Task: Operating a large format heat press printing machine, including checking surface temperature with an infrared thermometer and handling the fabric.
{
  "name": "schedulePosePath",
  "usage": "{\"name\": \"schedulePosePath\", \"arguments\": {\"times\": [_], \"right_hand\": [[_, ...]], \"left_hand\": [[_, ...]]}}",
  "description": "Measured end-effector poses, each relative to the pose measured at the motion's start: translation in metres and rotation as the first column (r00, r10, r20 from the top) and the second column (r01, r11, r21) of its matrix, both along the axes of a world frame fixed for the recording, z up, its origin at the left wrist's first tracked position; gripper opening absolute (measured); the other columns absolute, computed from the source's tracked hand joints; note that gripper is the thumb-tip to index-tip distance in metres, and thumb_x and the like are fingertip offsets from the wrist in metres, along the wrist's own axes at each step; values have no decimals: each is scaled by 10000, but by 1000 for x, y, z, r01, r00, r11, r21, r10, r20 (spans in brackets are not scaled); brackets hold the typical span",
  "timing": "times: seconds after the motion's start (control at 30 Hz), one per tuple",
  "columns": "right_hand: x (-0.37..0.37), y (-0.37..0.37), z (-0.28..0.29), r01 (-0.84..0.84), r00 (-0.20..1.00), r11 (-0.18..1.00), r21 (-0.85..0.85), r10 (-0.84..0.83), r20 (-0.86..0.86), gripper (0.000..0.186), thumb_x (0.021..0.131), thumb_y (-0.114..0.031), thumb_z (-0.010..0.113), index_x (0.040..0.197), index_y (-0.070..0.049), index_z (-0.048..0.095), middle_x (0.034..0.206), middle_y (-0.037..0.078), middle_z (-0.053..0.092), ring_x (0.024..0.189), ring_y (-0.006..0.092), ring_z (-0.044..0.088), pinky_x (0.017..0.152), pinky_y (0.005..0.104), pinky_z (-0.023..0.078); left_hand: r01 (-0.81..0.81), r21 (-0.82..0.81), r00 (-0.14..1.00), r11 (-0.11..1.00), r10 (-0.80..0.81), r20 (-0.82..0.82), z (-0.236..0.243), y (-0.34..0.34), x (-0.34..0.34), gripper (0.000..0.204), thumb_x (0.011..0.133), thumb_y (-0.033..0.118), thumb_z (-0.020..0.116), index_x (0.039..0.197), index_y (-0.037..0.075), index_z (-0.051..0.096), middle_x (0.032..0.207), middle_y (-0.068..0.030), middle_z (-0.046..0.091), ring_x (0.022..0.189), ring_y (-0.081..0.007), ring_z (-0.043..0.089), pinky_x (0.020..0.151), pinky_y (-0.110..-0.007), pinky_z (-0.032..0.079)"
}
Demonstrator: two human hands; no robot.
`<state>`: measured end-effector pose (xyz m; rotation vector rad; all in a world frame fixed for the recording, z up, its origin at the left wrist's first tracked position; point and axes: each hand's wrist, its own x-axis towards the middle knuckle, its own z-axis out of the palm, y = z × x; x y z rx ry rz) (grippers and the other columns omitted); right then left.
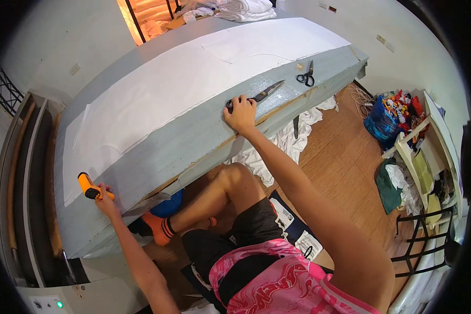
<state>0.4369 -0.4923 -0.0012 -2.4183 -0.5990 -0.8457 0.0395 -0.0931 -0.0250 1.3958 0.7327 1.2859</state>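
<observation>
My left hand (107, 204) is closed around the grip of an orange-and-black pistol-shaped tool (89, 184) near the table's left end. I cannot make out the tool's exact kind. Toward the middle of the near edge, my right hand (240, 115) grips the black handles of large scissors (269, 91). Their dark blades point right and away, lying along the tabletop. White sheets (167, 86) with cut or drawn outlines spread over the long grey table (178, 146). Farther right rests a smaller pair of black-handled scissors (306, 77).
Folded white cloth (245, 9) is stacked at the far edge. Crumpled white fabric (293, 138) hangs and lies below the near edge. On the right stand a blue bag of colourful scraps (384, 118) and a tilted cream shelf (421, 141). Long rolls (39, 183) stand at the left.
</observation>
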Motion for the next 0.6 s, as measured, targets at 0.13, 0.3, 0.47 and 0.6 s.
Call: {"name": "schedulePosePath", "arguments": {"times": [0.13,0.3,0.47,0.6], "right_hand": [[-1,0,-1,-6,1000,1000,10,6,0,358,796,-371,686,940,-45,659,1010,175,613,922,325,646,1008,483,361],[-2,2,0,-17,1000,1000,16,17,-11,358,798,-362,681,955,-42,652,1009,179,599,928,331,635,1017,493,348],[-6,6,1,-31,999,999,18,32,-24,361,802,-359,677,971,-41,651,1026,183,593,935,334,630,1029,498,336],[-4,-3,-4,-29,998,999,26,31,-50,363,804,-361,675,976,-43,651,1042,184,594,941,333,628,1032,495,333]], "left_hand": [[-7,6,1000,1000,7,0,-1,2,-1,174,962,162,667,1071,33,626,844,-48,653,781,-143,628,730,-283,502],[-5,9,1000,1000,5,-7,-1,3,-2,187,959,160,670,1079,24,626,847,-49,656,785,-145,633,744,-290,507],[-19,22,1000,1000,19,-24,2,5,-5,186,960,155,668,1080,20,627,841,-49,654,787,-147,634,745,-289,505],[-17,4,999,1000,18,-30,0,2,0,184,961,155,667,1079,19,631,837,-50,653,787,-148,634,740,-285,503]]}}
